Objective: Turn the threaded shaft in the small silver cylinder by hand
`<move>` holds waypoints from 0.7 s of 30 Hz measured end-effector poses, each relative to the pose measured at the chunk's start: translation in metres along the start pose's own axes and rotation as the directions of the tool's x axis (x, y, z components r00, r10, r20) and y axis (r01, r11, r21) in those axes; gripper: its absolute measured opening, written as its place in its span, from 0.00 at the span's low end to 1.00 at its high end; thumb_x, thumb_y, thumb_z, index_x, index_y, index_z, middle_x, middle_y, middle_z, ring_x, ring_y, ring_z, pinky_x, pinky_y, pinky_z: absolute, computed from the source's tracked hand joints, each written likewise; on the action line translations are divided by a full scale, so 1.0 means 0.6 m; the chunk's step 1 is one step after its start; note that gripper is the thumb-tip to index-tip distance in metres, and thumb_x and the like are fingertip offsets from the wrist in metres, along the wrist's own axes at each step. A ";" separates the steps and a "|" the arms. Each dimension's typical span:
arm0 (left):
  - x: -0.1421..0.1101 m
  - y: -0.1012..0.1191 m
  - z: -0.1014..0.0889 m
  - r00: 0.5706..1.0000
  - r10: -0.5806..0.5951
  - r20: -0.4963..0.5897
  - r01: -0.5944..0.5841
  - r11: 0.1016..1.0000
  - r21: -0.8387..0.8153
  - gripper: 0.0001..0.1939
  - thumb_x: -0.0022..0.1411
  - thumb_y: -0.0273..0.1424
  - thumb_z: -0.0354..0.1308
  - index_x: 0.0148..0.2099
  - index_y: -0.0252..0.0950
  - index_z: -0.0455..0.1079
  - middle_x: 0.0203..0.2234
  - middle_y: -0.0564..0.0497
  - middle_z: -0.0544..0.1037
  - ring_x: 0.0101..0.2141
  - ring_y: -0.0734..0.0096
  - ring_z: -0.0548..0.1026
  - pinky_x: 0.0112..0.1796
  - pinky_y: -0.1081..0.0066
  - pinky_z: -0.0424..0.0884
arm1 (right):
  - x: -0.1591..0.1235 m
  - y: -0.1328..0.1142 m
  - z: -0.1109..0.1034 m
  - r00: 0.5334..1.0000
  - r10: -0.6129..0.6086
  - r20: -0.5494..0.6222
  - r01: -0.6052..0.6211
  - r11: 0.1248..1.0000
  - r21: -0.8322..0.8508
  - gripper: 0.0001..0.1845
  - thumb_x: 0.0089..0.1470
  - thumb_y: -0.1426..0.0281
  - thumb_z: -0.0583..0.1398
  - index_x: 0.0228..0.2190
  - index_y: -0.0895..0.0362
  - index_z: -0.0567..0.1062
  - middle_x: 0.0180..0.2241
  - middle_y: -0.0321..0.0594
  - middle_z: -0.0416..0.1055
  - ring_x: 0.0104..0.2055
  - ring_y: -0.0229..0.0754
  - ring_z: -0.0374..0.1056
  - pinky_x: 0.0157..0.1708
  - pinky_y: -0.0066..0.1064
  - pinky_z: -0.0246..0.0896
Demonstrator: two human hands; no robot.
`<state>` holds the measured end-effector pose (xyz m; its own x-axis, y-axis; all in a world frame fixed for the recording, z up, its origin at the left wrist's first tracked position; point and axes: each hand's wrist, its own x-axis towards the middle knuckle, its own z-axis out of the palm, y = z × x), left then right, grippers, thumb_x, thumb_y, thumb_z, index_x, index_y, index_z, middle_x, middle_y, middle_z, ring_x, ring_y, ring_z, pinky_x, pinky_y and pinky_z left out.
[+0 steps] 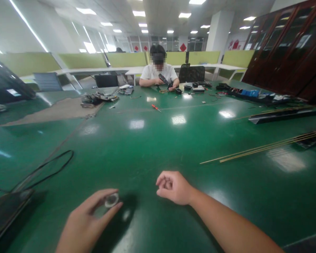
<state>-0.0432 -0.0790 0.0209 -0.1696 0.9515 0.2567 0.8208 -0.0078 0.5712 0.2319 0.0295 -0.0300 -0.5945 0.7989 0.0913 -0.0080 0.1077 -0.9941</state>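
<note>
Between the thumb and fingers of my left hand is a small, pale, round ring-shaped piece, gripped by its sides just above the green tabletop. Its exact kind is too blurred to make out. My right hand hovers over the table to the right of it, fingers loosely curled and the thumb apart from the index finger. Nothing shows in that hand, though the inside of the curl is partly hidden.
Thin brass-coloured rods and a dark channel lie at right. A dark flat device and black cable are at left. A red screwdriver lies farther off. Across the table, a person holds a power tool.
</note>
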 end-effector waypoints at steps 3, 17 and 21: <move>0.056 0.045 0.059 0.987 0.110 0.118 -0.094 0.987 -0.133 0.14 0.58 0.41 0.67 0.45 0.45 0.79 0.41 0.52 0.83 0.42 0.56 0.80 0.46 0.62 0.74 | 0.002 0.006 -0.012 0.999 -0.016 -0.033 0.013 0.995 -0.099 0.19 0.46 0.76 0.66 0.43 0.55 0.75 0.25 0.29 0.73 0.18 0.30 0.53 0.22 0.25 0.49; 0.120 0.063 0.176 0.904 0.330 0.270 -0.191 0.880 -0.434 0.20 0.59 0.33 0.67 0.54 0.41 0.74 0.38 0.51 0.81 0.38 0.65 0.79 0.42 0.69 0.71 | 0.003 0.025 -0.025 0.960 0.015 -0.281 -0.090 0.962 -0.258 0.29 0.43 0.81 0.62 0.48 0.51 0.70 0.42 0.35 0.74 0.24 0.32 0.59 0.25 0.25 0.56; 0.117 0.066 0.178 0.923 0.254 0.290 -0.106 0.890 -0.443 0.14 0.55 0.28 0.67 0.45 0.39 0.73 0.35 0.54 0.80 0.36 0.67 0.78 0.39 0.71 0.70 | 0.001 0.020 -0.027 0.962 0.037 -0.272 -0.124 0.942 -0.311 0.26 0.44 0.79 0.63 0.47 0.52 0.71 0.41 0.35 0.75 0.25 0.33 0.60 0.26 0.26 0.55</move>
<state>0.0358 0.0205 -0.0219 0.2101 0.9651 0.1562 0.5072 -0.2442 0.8265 0.2447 0.0407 -0.0412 -0.3534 0.9331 0.0669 0.3164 0.1866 -0.9301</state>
